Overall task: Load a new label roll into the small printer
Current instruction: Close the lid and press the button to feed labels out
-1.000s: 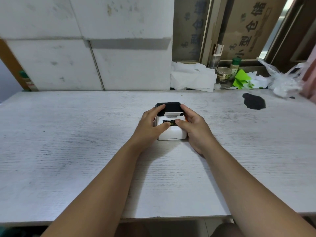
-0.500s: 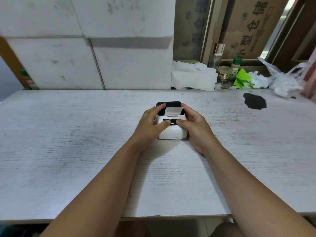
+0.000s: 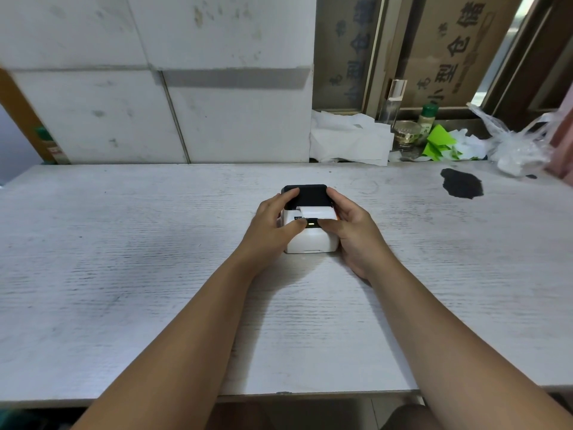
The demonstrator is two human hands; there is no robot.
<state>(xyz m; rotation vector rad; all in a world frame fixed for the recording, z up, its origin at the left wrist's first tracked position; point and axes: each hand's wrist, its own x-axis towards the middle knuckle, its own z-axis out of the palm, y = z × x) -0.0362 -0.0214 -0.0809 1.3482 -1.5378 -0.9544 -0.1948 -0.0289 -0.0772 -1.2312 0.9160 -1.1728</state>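
Note:
A small white printer (image 3: pixel 310 242) with a black lid stands near the middle of the white table (image 3: pixel 124 259). A white strip of label paper (image 3: pixel 316 213) sticks out of the slot below the lid, and a green light glows on the front. My left hand (image 3: pixel 271 229) grips the printer's left side, fingers on the lid and thumb by the light. My right hand (image 3: pixel 353 231) holds the right side in the same way. The roll inside is hidden.
A dark stain (image 3: pixel 462 183) marks the table at the back right. Behind it lie crumpled white paper (image 3: pixel 347 141), green scraps (image 3: pixel 438 142), a glass jar (image 3: pixel 406 135), a green-capped bottle (image 3: pixel 428 117) and a plastic bag (image 3: pixel 514 144). White foam boards (image 3: pixel 155 88) stand behind.
The white label strip has come further out of the slot. Both hands stay on the printer's sides with little movement.

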